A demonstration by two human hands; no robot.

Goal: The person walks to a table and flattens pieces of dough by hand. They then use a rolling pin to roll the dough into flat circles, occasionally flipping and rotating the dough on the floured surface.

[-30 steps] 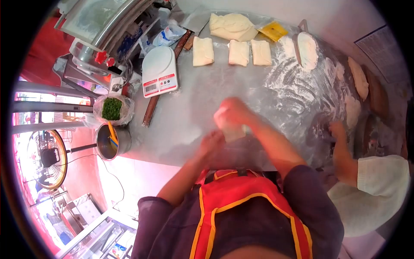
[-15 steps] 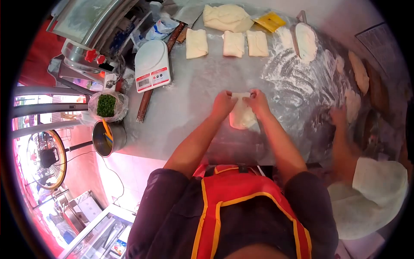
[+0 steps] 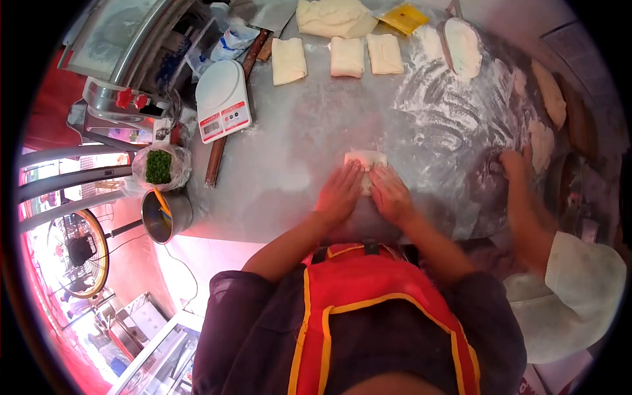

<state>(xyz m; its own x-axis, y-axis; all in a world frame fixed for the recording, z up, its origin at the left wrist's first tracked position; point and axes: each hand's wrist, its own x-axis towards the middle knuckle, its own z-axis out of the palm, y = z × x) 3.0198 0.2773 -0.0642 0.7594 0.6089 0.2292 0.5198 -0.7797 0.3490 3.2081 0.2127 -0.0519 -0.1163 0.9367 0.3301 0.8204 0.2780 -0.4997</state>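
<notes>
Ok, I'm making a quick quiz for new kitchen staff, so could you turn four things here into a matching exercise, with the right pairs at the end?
1. Scale
2. Greens
3. Pot
4. Nearest dough

A. Yellow handle inside
B. Under the left hand and right hand
C. White and red
D. In a plastic bag

Pairs: 1-C, 2-D, 3-A, 4-B

From the nearest dough (image 3: 366,158), there's passage toward twelve, up to the dough slabs (image 3: 347,57); a scale (image 3: 224,102) blocks ten, a co-worker's hand (image 3: 513,163) three.
</notes>
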